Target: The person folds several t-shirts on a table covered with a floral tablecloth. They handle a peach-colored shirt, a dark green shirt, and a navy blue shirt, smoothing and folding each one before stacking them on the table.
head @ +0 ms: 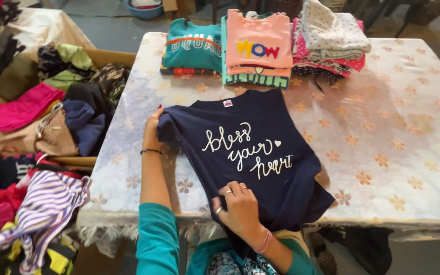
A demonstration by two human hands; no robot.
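A navy T-shirt (260, 153) with white script on its chest lies front up on the table (408, 132), its hem hanging over the near edge. My left hand (152, 130) grips the shirt's left sleeve, which is folded inward. My right hand (239, 208), wearing rings, presses flat on the lower part of the shirt near the table edge.
Three stacks of folded clothes stand at the table's far edge: a teal stack (193, 47), a pink-topped stack (258, 47), a dotted white and pink stack (329, 40). A cardboard box (109, 57) of loose clothes and a striped garment (47, 209) lie to the left.
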